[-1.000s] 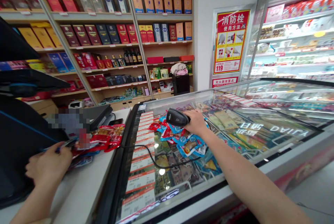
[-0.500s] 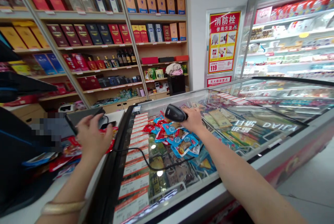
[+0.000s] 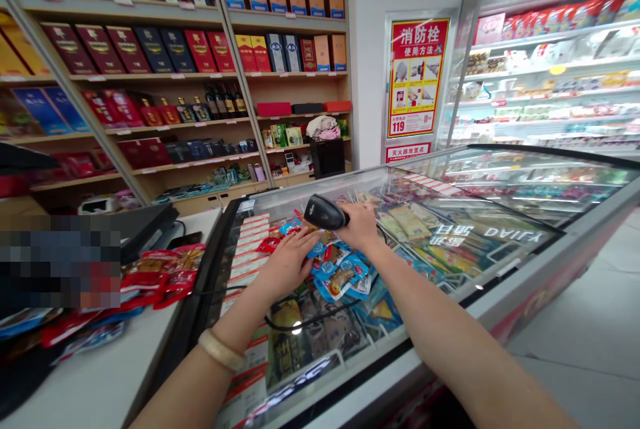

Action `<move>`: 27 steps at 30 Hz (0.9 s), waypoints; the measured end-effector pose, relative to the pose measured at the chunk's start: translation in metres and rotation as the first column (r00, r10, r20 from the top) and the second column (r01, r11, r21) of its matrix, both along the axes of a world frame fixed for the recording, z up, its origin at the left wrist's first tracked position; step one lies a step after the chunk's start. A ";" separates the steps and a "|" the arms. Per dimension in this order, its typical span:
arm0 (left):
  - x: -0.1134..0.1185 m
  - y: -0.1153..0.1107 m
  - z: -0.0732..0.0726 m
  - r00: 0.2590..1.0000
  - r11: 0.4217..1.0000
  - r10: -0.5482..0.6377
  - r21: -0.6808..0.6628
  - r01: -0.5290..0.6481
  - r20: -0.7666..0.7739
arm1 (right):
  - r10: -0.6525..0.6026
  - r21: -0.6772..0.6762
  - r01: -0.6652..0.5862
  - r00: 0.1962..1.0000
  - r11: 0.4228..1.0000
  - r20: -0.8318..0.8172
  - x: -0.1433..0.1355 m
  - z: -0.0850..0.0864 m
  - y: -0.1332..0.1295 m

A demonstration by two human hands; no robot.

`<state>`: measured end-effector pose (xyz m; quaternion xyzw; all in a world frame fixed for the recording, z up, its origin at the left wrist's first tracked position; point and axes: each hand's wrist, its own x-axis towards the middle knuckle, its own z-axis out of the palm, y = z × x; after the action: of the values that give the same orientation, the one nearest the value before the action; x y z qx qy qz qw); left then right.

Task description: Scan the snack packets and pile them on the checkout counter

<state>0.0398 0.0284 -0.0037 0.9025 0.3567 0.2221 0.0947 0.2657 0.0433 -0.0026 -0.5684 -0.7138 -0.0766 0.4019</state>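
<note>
My right hand is wrapped round the handle of a black barcode scanner, whose head points left above the glass. Beneath it, small red and blue snack packets lie in a loose pile on the freezer's glass top. Reaching in from the lower left, my left hand rests at the pile's left side. Its fingers are stretched over the packets with the thumb apart, and it covers some of them. A thin black cable curves across the glass below the pile.
On the white counter at left, more red and blue packets lie beside a dark device. Price labels line the freezer's left edge. Shelves of boxes and a lit display fridge stand behind.
My left hand has moved right from above the counter's packets to the pile on the glass. My right hand still grips the scanner over the pile. The view has shifted slightly.
</note>
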 end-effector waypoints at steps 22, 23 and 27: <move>-0.073 -0.013 0.007 0.166 0.793 0.608 -0.581 -0.185 0.777 | 0.040 0.029 -0.038 0.996 0.999 -0.082 -0.010 0.003 -0.007; -0.072 -0.014 0.008 0.135 0.800 0.597 -0.575 -0.169 0.791 | 0.066 0.023 -0.065 0.995 0.998 -0.075 -0.013 0.004 -0.009; -0.066 -0.019 0.011 0.074 0.831 0.554 -0.546 -0.111 0.829 | 0.142 0.002 -0.142 0.989 0.990 -0.049 -0.026 0.006 -0.017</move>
<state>-0.0258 0.0097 0.0075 0.4008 0.4429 0.6951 0.3999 0.2400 0.0266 0.0035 -0.5180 -0.7425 -0.0332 0.4235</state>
